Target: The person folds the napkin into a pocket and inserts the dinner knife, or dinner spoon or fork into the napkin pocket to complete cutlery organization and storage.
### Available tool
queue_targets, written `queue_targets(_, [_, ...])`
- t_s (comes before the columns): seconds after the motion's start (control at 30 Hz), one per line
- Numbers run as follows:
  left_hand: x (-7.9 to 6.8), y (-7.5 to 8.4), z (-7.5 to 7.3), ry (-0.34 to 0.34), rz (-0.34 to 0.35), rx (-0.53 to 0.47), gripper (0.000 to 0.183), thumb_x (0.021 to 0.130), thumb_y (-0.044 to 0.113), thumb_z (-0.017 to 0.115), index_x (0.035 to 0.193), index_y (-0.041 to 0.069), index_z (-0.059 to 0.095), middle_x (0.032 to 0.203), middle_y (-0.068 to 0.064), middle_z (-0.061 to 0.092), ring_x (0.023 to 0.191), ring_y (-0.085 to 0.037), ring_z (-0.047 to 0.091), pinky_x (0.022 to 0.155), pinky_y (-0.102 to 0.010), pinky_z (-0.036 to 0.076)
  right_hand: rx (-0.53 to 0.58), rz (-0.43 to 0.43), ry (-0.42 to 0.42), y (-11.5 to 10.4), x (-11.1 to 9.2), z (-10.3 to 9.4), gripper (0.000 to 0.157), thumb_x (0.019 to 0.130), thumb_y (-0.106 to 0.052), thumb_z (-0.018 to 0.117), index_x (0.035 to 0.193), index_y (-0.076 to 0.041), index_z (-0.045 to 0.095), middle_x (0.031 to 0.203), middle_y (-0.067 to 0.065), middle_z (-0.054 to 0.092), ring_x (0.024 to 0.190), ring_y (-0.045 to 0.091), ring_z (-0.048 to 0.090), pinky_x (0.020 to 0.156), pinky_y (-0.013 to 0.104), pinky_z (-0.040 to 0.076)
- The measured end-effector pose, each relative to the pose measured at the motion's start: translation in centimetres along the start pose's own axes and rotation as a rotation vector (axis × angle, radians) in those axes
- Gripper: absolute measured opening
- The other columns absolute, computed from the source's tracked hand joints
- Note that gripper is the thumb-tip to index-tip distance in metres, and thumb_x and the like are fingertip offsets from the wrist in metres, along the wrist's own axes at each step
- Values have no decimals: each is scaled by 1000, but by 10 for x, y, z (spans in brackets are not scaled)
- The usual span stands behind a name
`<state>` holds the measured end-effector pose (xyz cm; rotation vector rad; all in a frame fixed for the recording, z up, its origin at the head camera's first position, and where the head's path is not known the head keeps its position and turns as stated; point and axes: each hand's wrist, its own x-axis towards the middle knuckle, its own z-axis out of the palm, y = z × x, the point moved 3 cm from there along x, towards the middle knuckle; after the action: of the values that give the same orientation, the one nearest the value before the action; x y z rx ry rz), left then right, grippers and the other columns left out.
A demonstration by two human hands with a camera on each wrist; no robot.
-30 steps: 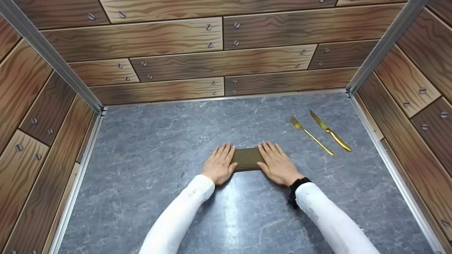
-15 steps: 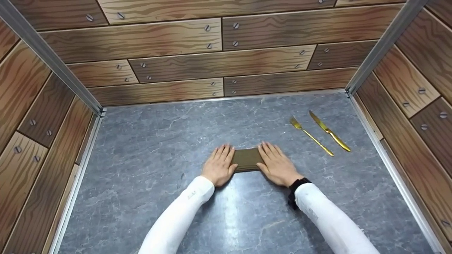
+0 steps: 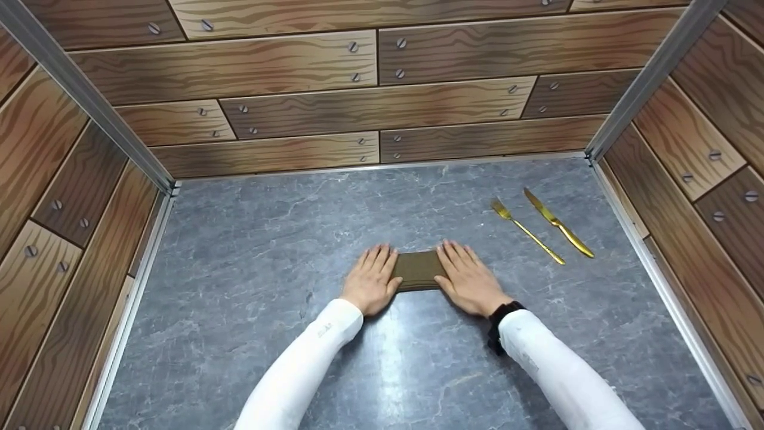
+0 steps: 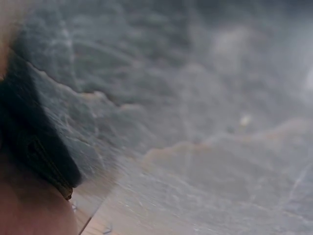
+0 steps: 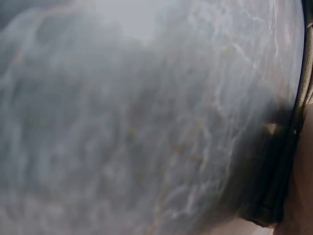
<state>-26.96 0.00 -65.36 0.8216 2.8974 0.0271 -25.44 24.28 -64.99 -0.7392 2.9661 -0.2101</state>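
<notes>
A folded olive-brown cloth napkin [image 3: 418, 270] lies on the grey marbled tabletop, its stacked layers showing along the near edge. My left hand [image 3: 370, 280] rests flat over its left end, fingers straight and pointing away from me. On the right end lies my right hand [image 3: 471, 279], also flat with straight fingers. Both thumbs touch the near edge, and the hands hide the napkin's two ends. In the left wrist view a dark napkin edge [image 4: 49, 166] shows beside the hand. The right wrist view catches the napkin's layered side [image 5: 305, 78] at its right border.
A gold fork [image 3: 528, 234] and a gold knife [image 3: 556, 222] lie side by side to the right, beyond my right hand. Wood-patterned walls [image 3: 298, 119] with metal corner strips enclose the grey tabletop [image 3: 250, 239] at the back, left and right.
</notes>
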Motion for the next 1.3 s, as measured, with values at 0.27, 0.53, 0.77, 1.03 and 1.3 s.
queue_targets(0.27, [2,-4,-6,-66,-9,-141,66,111,49,22,166,13,9,171,-8,11,157,-25,6,126,-43,2,118,16,15,-2,3,-6,67,111,-42,33,161,3,23,166,23,20,154,39,15,125,53,7])
queue_targets(0.53, [-7,-38,-37,-10,-58,-601,63,105,20,45,161,1,26,164,-17,31,152,-36,25,124,-47,16,468,143,156,21,1,-35,59,104,-20,56,154,5,38,158,28,36,148,45,28,121,59,18])
queue_targets(0.77, [-18,-62,-44,15,-39,-758,61,97,10,59,153,-5,41,148,-21,52,139,-36,46,117,-46,34,428,213,49,42,-5,-42,70,99,-31,65,154,4,39,151,26,47,141,46,39,118,57,27])
queue_targets(1.03, [-18,-62,-40,2,-41,-727,53,99,14,67,146,-4,52,139,-20,59,131,-36,50,114,-47,36,366,210,-20,37,0,-42,72,93,-32,74,152,1,46,145,28,48,133,46,42,111,62,35])
queue_targets(1.3, [-18,-60,-39,-13,-57,-727,39,94,12,70,130,-1,65,118,-14,63,111,-29,57,100,-44,45,405,246,-70,34,9,-46,66,88,-25,80,141,5,55,131,27,53,124,45,45,106,58,39])
